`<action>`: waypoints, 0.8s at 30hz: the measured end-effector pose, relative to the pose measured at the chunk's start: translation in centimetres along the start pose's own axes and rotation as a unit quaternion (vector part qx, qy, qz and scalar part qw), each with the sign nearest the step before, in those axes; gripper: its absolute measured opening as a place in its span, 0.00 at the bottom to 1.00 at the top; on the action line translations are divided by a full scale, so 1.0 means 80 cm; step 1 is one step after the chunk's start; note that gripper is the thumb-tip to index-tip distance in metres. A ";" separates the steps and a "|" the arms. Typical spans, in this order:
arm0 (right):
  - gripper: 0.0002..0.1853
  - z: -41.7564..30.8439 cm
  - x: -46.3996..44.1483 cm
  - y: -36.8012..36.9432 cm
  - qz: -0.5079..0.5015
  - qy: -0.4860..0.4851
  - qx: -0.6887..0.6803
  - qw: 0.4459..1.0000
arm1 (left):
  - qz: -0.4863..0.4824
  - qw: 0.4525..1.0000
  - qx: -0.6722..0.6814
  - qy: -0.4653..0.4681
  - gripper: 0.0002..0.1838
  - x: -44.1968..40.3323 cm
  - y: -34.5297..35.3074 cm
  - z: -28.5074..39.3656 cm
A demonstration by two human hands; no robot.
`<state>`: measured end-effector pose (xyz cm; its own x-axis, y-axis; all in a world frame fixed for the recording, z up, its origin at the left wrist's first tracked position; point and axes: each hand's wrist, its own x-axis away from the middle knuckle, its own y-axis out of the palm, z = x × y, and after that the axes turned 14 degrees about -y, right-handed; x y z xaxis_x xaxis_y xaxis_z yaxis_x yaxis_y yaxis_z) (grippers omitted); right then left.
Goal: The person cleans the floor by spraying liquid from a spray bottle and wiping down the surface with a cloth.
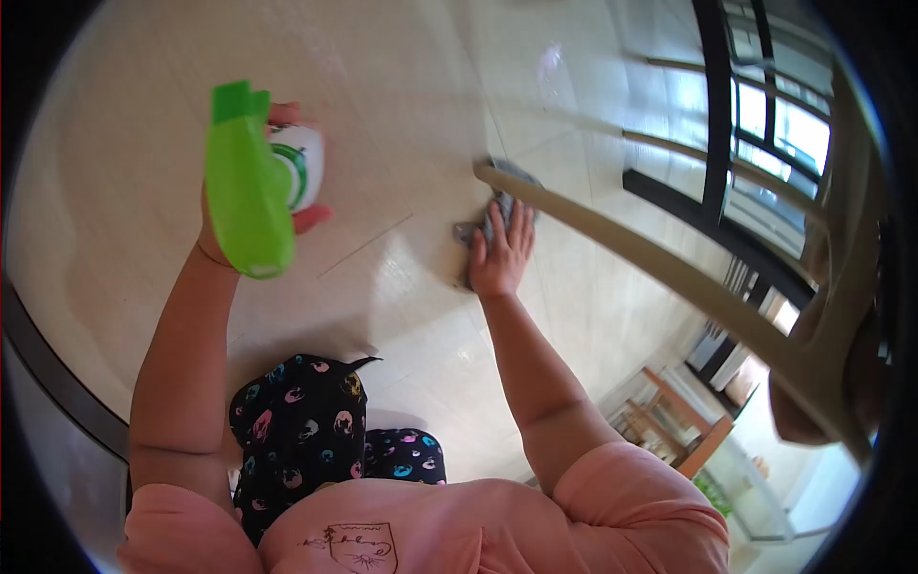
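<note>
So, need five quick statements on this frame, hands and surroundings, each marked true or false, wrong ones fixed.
1. The left hand holds a green-and-white bottle. True.
2. Both hands wear gloves. False: both are bare.
3. The right hand rests on a gray cloth on the floor. True.
4. The tip of a tan furniture leg shows right by the cloth. True.
5. Only black clothing shows. False: the shirt is pink.

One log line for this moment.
left hand: holds green-and-white container | right hand: on grey cloth | cloth: on floor
</note>
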<state>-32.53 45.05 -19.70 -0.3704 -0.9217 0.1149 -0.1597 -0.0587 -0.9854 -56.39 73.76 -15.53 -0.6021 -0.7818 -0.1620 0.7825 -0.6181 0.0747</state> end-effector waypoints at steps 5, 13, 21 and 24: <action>0.31 0.057 0.014 -0.001 0.045 0.130 0.003 0.991 | 0.059 0.862 0.380 -0.329 0.39 0.030 -0.042 -0.001; 0.29 0.186 -0.081 -0.017 0.163 0.203 -0.025 0.965 | 0.137 0.915 0.096 -0.368 0.30 0.016 -0.069 -0.036; 0.30 0.308 -0.430 -0.011 0.263 0.076 -0.142 0.951 | 0.133 0.917 -0.352 -0.133 0.44 0.005 -0.057 -0.034; 0.30 0.228 -0.498 -0.108 0.083 0.122 -0.259 0.955 | 0.126 0.923 -0.283 -0.229 0.47 0.009 -0.060 -0.037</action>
<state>0.33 75.27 -18.07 -0.6222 -0.7812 0.0514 -0.4881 0.3358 -0.8056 -60.14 76.43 -18.91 -0.2922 -0.9277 0.2323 0.7869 -0.3713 -0.4929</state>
